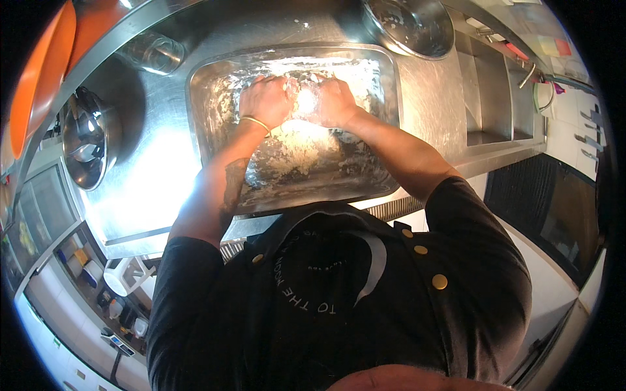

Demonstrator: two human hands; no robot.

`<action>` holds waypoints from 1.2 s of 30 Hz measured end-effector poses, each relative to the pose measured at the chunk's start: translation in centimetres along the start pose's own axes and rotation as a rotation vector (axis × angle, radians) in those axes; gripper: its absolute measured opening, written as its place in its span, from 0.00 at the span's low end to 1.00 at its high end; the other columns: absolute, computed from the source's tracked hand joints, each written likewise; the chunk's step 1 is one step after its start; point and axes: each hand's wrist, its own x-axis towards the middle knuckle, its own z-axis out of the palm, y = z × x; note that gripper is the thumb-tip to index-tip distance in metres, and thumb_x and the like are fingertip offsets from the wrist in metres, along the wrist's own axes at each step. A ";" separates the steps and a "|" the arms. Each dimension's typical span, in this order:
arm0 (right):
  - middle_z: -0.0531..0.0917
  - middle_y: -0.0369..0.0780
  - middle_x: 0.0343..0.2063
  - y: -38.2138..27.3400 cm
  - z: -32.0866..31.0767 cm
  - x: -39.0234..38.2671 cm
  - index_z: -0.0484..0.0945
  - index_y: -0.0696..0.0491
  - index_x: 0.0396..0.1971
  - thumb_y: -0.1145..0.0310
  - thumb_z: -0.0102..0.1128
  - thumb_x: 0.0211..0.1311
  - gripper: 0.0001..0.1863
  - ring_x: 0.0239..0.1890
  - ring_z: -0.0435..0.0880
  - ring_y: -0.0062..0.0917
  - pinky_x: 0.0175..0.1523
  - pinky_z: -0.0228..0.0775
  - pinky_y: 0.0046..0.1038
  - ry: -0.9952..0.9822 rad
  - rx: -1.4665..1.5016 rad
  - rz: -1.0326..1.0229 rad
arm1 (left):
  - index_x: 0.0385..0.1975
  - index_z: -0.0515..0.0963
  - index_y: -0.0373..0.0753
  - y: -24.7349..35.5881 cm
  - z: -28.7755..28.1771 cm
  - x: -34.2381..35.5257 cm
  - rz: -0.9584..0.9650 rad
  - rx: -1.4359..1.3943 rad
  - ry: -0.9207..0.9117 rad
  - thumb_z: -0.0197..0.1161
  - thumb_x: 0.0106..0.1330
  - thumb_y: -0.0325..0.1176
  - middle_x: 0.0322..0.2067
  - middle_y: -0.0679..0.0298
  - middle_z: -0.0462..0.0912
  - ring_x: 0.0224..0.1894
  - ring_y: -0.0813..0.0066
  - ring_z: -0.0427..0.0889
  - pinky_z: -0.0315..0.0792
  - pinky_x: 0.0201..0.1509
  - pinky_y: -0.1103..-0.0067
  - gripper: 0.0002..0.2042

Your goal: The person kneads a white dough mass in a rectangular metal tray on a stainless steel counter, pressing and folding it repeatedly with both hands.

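Handling pale clumpy stuff (305, 102) between bare left hand (267, 102) and right hand (334, 103) in a rectangular silver steel tray (355, 171), fingers kinda curled, can't tell if pinching, probably midway with whitish smears (287, 154) left.

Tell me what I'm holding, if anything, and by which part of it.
It can't be told: your left hand and right hand are close together over the metal tray with something pale between them, but glare hides whether it's held.

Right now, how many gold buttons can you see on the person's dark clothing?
4: one gold button at left; three at right, going down the picture: first button, second button, third button. Others may be hidden.
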 end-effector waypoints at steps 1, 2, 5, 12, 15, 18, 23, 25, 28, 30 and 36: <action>0.88 0.45 0.39 0.0 -0.3 0.1 0.84 0.43 0.46 0.39 0.69 0.48 0.30 0.44 0.87 0.43 0.51 0.80 0.43 0.001 0.023 0.025 | 0.45 0.85 0.43 0.4 -0.7 0.4 -0.030 -0.039 -0.064 0.50 0.73 0.55 0.43 0.45 0.86 0.50 0.42 0.83 0.77 0.56 0.55 0.24; 0.88 0.45 0.36 -0.3 -0.4 0.0 0.85 0.44 0.41 0.37 0.68 0.49 0.28 0.41 0.87 0.43 0.49 0.80 0.43 0.000 0.050 0.046 | 0.45 0.86 0.43 0.7 -1.5 0.9 -0.094 -0.043 -0.105 0.50 0.73 0.55 0.42 0.44 0.86 0.50 0.41 0.83 0.77 0.56 0.55 0.24; 0.89 0.45 0.34 -0.3 0.8 0.4 0.87 0.45 0.38 0.34 0.67 0.50 0.29 0.40 0.88 0.42 0.48 0.80 0.42 0.061 0.107 0.103 | 0.44 0.86 0.42 1.2 -2.2 1.7 -0.217 -0.068 -0.150 0.52 0.71 0.56 0.41 0.43 0.86 0.47 0.39 0.84 0.77 0.55 0.54 0.24; 0.89 0.45 0.36 -0.2 1.7 0.7 0.87 0.45 0.45 0.33 0.67 0.49 0.33 0.41 0.88 0.43 0.49 0.80 0.41 0.250 0.359 0.288 | 0.44 0.85 0.42 -1.3 0.6 0.0 -0.155 -0.059 -0.036 0.59 0.67 0.54 0.42 0.46 0.87 0.47 0.45 0.86 0.78 0.54 0.57 0.22; 0.89 0.47 0.37 0.3 2.2 0.9 0.87 0.45 0.46 0.35 0.70 0.48 0.32 0.42 0.88 0.43 0.50 0.80 0.40 0.334 0.293 0.318 | 0.44 0.85 0.41 -1.4 0.8 -1.1 -0.056 -0.037 -0.011 0.63 0.64 0.51 0.42 0.50 0.88 0.47 0.49 0.86 0.78 0.54 0.59 0.20; 0.89 0.48 0.38 -0.1 1.2 1.1 0.86 0.47 0.50 0.37 0.73 0.47 0.35 0.44 0.88 0.42 0.52 0.79 0.40 0.325 0.290 0.394 | 0.45 0.83 0.39 -2.2 1.4 -2.7 0.021 -0.050 0.062 0.66 0.63 0.48 0.42 0.50 0.87 0.47 0.48 0.85 0.79 0.54 0.60 0.20; 0.87 0.48 0.44 0.4 1.6 1.3 0.77 0.51 0.62 0.40 0.74 0.48 0.44 0.50 0.86 0.41 0.58 0.77 0.38 0.302 0.340 0.570 | 0.58 0.78 0.46 -1.7 0.5 -4.7 0.100 -0.228 0.208 0.63 0.67 0.36 0.48 0.47 0.82 0.47 0.46 0.83 0.79 0.53 0.61 0.19; 0.85 0.49 0.51 0.4 1.6 1.2 0.72 0.52 0.66 0.40 0.74 0.50 0.47 0.56 0.82 0.41 0.63 0.73 0.37 0.322 0.381 0.585 | 0.62 0.75 0.53 -2.2 0.7 -5.5 0.043 -0.340 0.194 0.65 0.65 0.34 0.58 0.47 0.74 0.59 0.46 0.75 0.74 0.61 0.62 0.23; 0.80 0.50 0.58 1.4 2.8 0.2 0.66 0.51 0.70 0.40 0.73 0.52 0.49 0.65 0.75 0.41 0.70 0.66 0.37 0.393 0.395 0.524 | 0.63 0.75 0.56 -2.4 0.9 -6.1 0.054 -0.343 0.357 0.68 0.63 0.31 0.67 0.49 0.61 0.69 0.45 0.63 0.65 0.68 0.60 0.26; 0.78 0.50 0.60 2.6 2.6 -0.9 0.64 0.50 0.70 0.39 0.73 0.53 0.50 0.69 0.71 0.41 0.73 0.61 0.38 0.433 0.331 0.413 | 0.63 0.75 0.55 -2.2 1.1 -7.1 0.048 -0.228 0.439 0.69 0.63 0.31 0.69 0.49 0.59 0.72 0.45 0.56 0.57 0.71 0.57 0.26; 0.58 0.49 0.74 2.0 -1.7 -5.6 0.63 0.39 0.72 0.43 0.69 0.61 0.42 0.64 0.75 0.49 0.71 0.67 0.46 0.202 0.572 0.161 | 0.61 0.79 0.51 -4.8 -0.1 -9.4 0.327 0.086 0.245 0.70 0.64 0.40 0.69 0.53 0.62 0.69 0.55 0.64 0.50 0.69 0.57 0.24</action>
